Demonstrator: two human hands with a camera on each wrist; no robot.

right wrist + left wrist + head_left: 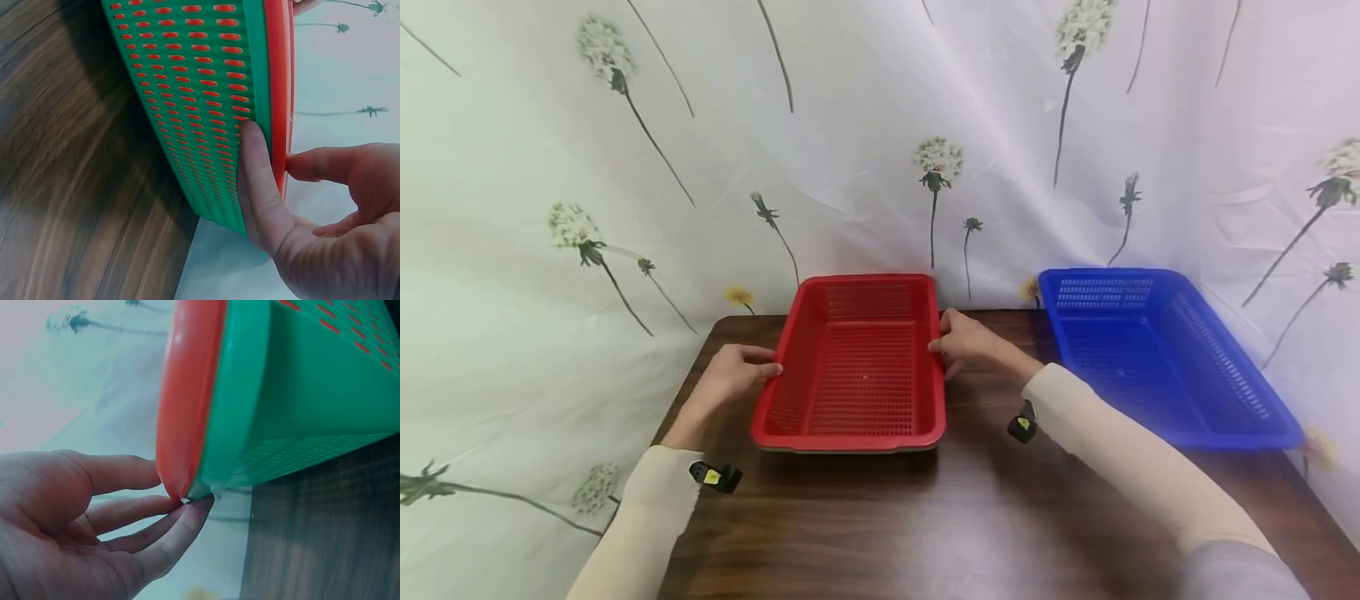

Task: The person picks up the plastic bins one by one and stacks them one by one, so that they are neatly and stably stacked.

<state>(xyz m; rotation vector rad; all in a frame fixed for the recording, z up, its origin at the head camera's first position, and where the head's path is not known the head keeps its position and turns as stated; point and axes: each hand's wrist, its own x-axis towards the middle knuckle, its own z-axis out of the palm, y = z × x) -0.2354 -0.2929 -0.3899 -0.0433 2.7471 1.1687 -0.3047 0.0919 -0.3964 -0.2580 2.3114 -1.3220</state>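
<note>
Red basket: in front of you, left of the table's middle and near its back edge; the red basket [865, 358] sits nested in a green one, and its slotted floor faces up at you.
Green basket: the green basket [312, 387] is under and around the red one, its rim just below the red rim, with red showing through its slots; you cannot tell from these views whether its base touches the table.
Left-side hold: your left hand [737, 373] pinches the rim at the left side, thumb against the red, a fingertip reaching under to the green rim.
Right-side hold: your right hand [972, 343] pinches the opposite side, thumb on the red rim, fingers flat along the green outer wall.
Blue basket: to your right, well apart from the red one, the blue basket [1138, 367] stands upright; your right sleeve [1120, 462] crosses in front of its near-left part.
Wrist devices: you wear a black device [726, 478] at the left cuff and another at the right.
Table: dark, wood-grained table [850, 533] beneath the baskets.
Backdrop: white cloth [865, 108] printed with dandelions, behind the table.
</note>
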